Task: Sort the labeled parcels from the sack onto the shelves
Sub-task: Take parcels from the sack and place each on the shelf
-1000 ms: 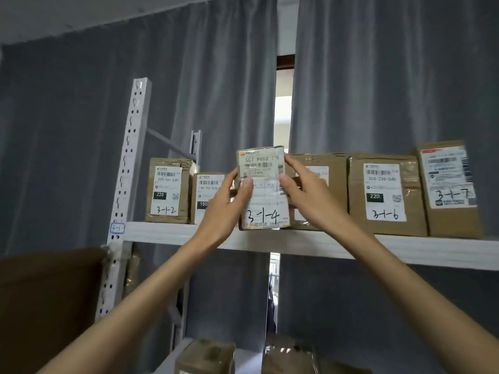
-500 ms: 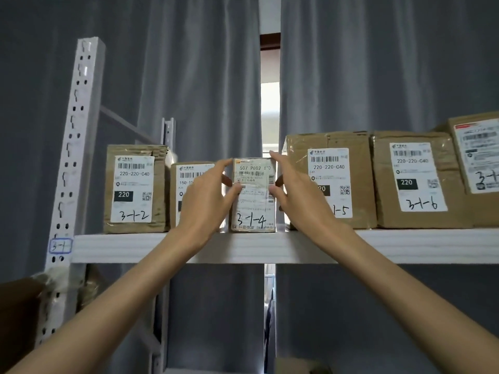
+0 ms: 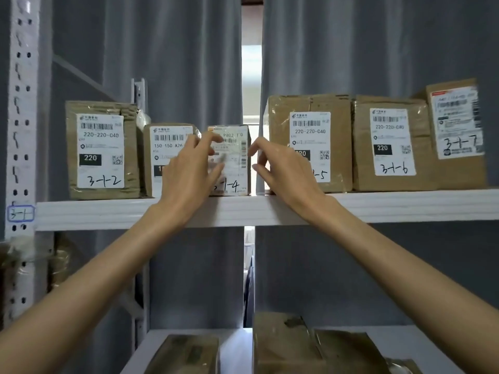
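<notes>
A small parcel marked 3-1-4 (image 3: 234, 168) stands upright on the white upper shelf (image 3: 405, 207), between the parcel with the 150-150 label (image 3: 168, 141) and the parcel marked 3-1-5 (image 3: 310, 125). My left hand (image 3: 189, 171) hovers in front of the small parcel's left half with loose, slightly blurred fingers and grips nothing. My right hand (image 3: 283, 168) is just right of the parcel, fingers relaxed, with a small gap to its edge. Parcels 3-1-2 (image 3: 101, 149), 3-1-6 (image 3: 391, 141) and 3-1-7 (image 3: 456, 125) stand in the same row.
A perforated white upright (image 3: 23, 117) with a 3-1 tag (image 3: 20, 213) is at the left. Grey curtains hang behind the rack, parted at the middle. A lower shelf (image 3: 235, 346) carries brown parcels (image 3: 286, 344). A taped box (image 3: 59, 263) sits at left below the upper shelf.
The 3-1-4 parcel went back into the gap on the shelf. Both hands, which held its sides, have let go and drawn slightly back. The view shifted left and closer.
</notes>
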